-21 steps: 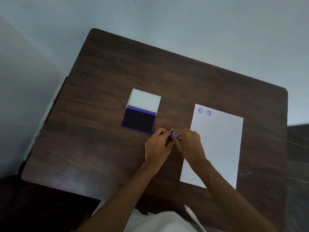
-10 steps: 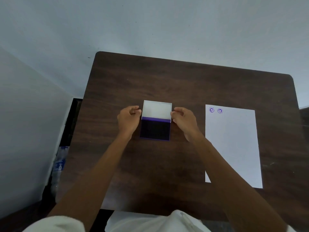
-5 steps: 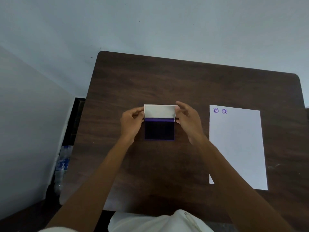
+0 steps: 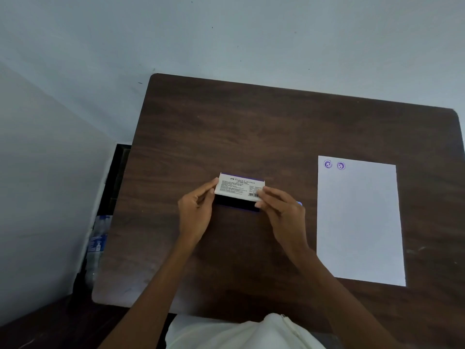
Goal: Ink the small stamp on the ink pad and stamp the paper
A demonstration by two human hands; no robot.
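Note:
The ink pad [image 4: 240,191] lies at the middle of the dark wooden table [image 4: 251,127]. Its white labelled lid is tipped forward over the purple base, with a dark gap left at the near edge. My left hand [image 4: 197,212] pinches the lid's left end and my right hand [image 4: 281,210] pinches its right end. A small blue bit of the stamp [image 4: 299,203] peeks out behind my right hand. The white paper [image 4: 359,222] lies to the right, with two purple round stamp marks [image 4: 334,165] at its top left corner.
A pale wall stands behind and to the left of the table. A plastic water bottle [image 4: 97,245] lies on the floor by the table's left edge. My white garment [image 4: 239,333] shows at the table's near edge.
Both hands moved from the stamp to the ink pad, took its lid by both ends and swung it from lying flat behind the base forward over the pad.

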